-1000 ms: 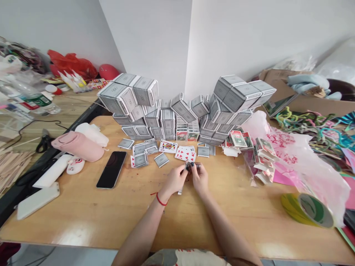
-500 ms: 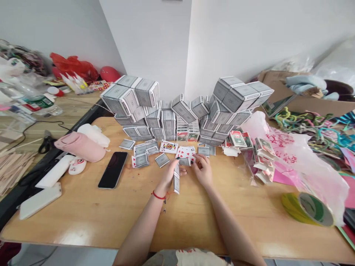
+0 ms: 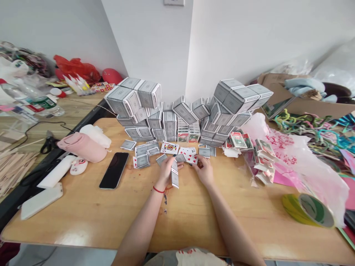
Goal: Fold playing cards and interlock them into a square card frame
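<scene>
My left hand is closed around a folded playing card piece with a grey patterned back, which hangs down from the fingers. My right hand pinches the right edge of a playing card with red pips, its fingertips partly hidden. Between the hands, a grey-backed part lies against that card. Behind it a face card lies face up. More folded card pieces sit to the left. At the back stands a structure of grey-backed card blocks.
A phone and a pink rolled case lie on the left of the table. Opened card boxes, a pink-white plastic bag and a yellow tape roll are on the right. A cardboard box stands farther back.
My left hand has shifted slightly left, and the folded piece in it has tilted. The red-pip card has turned and come down toward my right fingers. The view has tipped up a little.
</scene>
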`<state>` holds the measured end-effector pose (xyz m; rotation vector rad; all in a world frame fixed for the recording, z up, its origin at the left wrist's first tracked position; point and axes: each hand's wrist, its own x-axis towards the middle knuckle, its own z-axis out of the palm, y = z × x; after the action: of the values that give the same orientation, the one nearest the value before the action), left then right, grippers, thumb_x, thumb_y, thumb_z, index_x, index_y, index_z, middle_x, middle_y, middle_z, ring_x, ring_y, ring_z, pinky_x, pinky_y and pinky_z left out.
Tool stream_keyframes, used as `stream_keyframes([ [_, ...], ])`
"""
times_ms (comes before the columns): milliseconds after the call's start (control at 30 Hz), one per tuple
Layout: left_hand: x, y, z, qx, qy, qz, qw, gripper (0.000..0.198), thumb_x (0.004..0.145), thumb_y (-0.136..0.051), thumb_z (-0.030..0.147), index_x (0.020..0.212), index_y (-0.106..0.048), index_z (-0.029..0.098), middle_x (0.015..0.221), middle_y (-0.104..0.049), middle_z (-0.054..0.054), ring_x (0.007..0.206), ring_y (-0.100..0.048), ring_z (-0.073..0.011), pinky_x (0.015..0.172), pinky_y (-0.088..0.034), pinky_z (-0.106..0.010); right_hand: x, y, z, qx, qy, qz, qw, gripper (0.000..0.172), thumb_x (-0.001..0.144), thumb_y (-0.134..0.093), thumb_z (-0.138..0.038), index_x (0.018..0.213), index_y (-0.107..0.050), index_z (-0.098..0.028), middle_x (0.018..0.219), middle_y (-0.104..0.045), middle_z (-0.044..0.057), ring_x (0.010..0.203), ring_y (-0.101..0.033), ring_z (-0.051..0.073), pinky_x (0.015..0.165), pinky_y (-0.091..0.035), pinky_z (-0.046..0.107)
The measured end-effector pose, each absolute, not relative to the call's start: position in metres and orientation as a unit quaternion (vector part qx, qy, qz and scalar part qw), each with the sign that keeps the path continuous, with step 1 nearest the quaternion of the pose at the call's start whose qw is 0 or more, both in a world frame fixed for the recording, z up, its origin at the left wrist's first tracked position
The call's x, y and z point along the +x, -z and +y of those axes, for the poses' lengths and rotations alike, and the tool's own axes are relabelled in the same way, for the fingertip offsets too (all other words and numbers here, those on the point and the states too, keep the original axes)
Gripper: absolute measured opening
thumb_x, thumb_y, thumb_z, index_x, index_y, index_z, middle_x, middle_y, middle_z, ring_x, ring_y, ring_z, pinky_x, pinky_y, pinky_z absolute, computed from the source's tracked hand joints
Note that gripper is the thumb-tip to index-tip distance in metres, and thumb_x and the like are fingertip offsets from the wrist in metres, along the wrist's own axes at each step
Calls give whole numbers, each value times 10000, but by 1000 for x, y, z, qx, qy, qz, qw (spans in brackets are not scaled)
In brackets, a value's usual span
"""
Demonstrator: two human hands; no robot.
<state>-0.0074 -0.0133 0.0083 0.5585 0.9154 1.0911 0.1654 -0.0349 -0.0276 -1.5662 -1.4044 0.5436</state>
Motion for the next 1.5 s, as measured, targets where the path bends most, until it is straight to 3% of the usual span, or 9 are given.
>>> stream_keyframes([
  [167, -8, -7, -12, 239, -491, 418, 726, 258, 693, -584, 329, 857, -528, 138, 860, -645, -88, 813, -637, -208, 742, -509, -359, 169, 32, -35, -602, -340, -480, 540, 403, 672, -614, -357, 1034, -584, -183, 909, -633, 65, 727, -598, 167, 720, -491, 333],
  [333, -8, -6, -11, 239, -489, 415, 729, 254, 687, -599, 334, 845, -537, 145, 888, -648, -91, 834, -634, -210, 748, -510, -352, 174, 34, -33, -581, -367, -397, 608, 569, 620, -667, -317, 1145, -500, -175, 906, -647, 72, 748, -614, 169, 725, -492, 330],
  [533, -8, -8, -10, 227, -486, 414, 735, 242, 688, -600, 311, 859, -548, 149, 865, -648, -76, 828, -635, -199, 755, -509, -343, 178, 34, -35, -573, -379, -356, 633, 251, 610, -674, -329, 783, -619, -155, 788, -655, 50, 736, -604, 171, 727, -476, 324],
  [700, -9, -9, -9, 231, -474, 413, 742, 287, 703, -585, 336, 907, -562, 135, 817, -653, -81, 814, -638, -198, 753, -505, -337, 180, 32, -37, -560, -400, -314, 654, 217, 642, -653, -343, 730, -592, -154, 669, -630, 20, 597, -592, 148, 641, -479, 304],
  [1000, -9, -9, -10, 233, -476, 422, 735, 250, 676, -623, 317, 838, -559, 138, 789, -652, -72, 816, -638, -200, 779, -495, -354, 178, 28, -37, -593, -367, -353, 623, 236, 660, -621, -359, 763, -639, -147, 657, -652, 28, 561, -584, 148, 642, -468, 298],
  [1233, -9, -13, -12, 242, -478, 416, 735, 258, 691, -613, 315, 873, -587, 135, 781, -656, -75, 837, -630, -199, 801, -489, -352, 179, 32, -40, -627, -302, -382, 608, 187, 678, -587, -334, 711, -646, -161, 623, -643, 32, 646, -596, 177, 704, -458, 314],
  [1500, -8, -11, -12, 236, -489, 434, 719, 182, 662, -642, 279, 740, -595, 121, 747, -654, -74, 809, -626, -189, 820, -488, -359, 180, 27, -44, -631, -223, -498, 551, 182, 742, -499, -280, 670, -633, -180, 620, -600, 22, 611, -570, 153, 614, -450, 264],
])
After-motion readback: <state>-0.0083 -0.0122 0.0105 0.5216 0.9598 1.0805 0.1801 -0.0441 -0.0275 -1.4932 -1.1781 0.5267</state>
